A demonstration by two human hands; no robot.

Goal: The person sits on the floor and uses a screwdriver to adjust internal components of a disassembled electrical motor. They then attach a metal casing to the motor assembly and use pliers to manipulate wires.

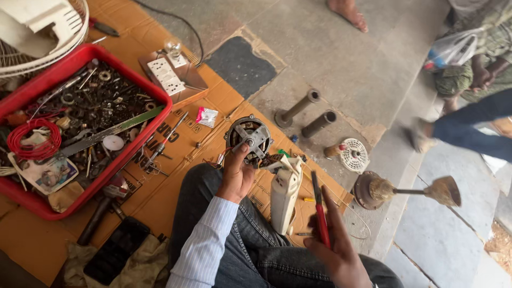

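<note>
My left hand [236, 176] grips the lower edge of a round grey fan motor [249, 137] with copper windings, held over flattened cardboard [213, 101] on the floor. Thin wires run from the motor to a white plastic fan housing [284, 194] that leans against my jeans-clad knee. My right hand [336, 250] holds a red-handled tool [320, 213], its dark tip pointing up toward the motor. My sleeve is pale blue with stripes.
A red tray [32, 200] of screws, metal parts and coiled red wire lies at left, with a white fan guard [48, 32] behind it. A switchboard [170, 74], two grey tubes [306, 112], a hammer [101, 208] and a brass piece [421, 191] lie around. Other people's legs are at right.
</note>
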